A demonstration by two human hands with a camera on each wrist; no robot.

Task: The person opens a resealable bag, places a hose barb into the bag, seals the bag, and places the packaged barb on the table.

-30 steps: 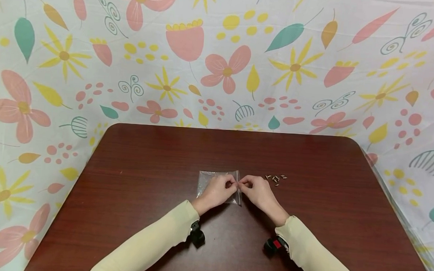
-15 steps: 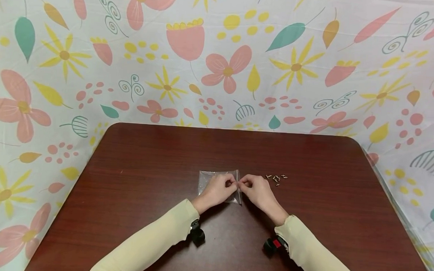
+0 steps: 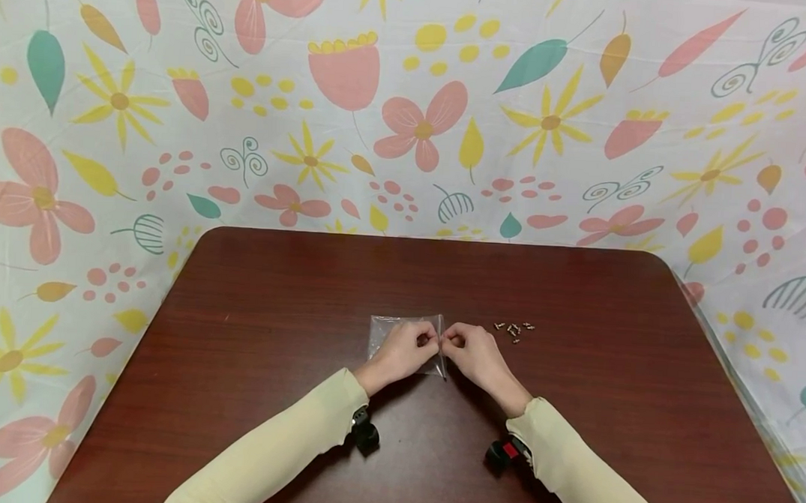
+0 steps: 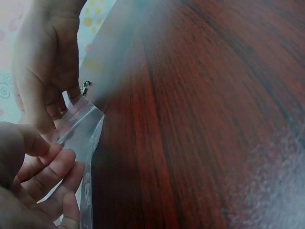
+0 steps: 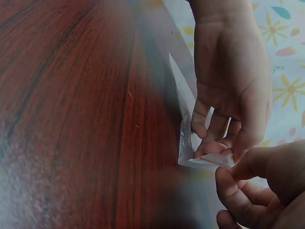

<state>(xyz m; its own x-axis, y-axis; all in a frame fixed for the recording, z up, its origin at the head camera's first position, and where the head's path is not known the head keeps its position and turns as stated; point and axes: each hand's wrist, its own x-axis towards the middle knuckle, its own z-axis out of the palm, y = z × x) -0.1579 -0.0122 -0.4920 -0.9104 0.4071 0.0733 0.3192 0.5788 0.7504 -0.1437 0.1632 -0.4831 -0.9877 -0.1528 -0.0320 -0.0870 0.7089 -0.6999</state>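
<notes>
A clear plastic zip bag (image 3: 381, 330) lies across the middle of the table, its mouth edge facing right. My left hand (image 3: 404, 350) reaches over the bag and pinches it close to the mouth between thumb and fingers. Opposite it, my right hand (image 3: 478, 355) pinches the edge of the mouth, fingertips almost meeting those of the left. In the left wrist view a red line runs along the seal of the bag (image 4: 82, 136). The right wrist view has the film of the bag (image 5: 185, 145) folded up beside the left fingers.
Several small brass-coloured metal pieces (image 3: 514, 330) lie loose just beyond the right hand. The dark red-brown table (image 3: 294, 277) has rounded far corners, and a flower-patterned cloth (image 3: 422, 132) hangs behind it. Each wrist carries a small black camera (image 3: 366, 434).
The right hand and the bag's mouth edge have shifted very slightly left. Both hands keep their pinch, and the metal pieces stay where they were.
</notes>
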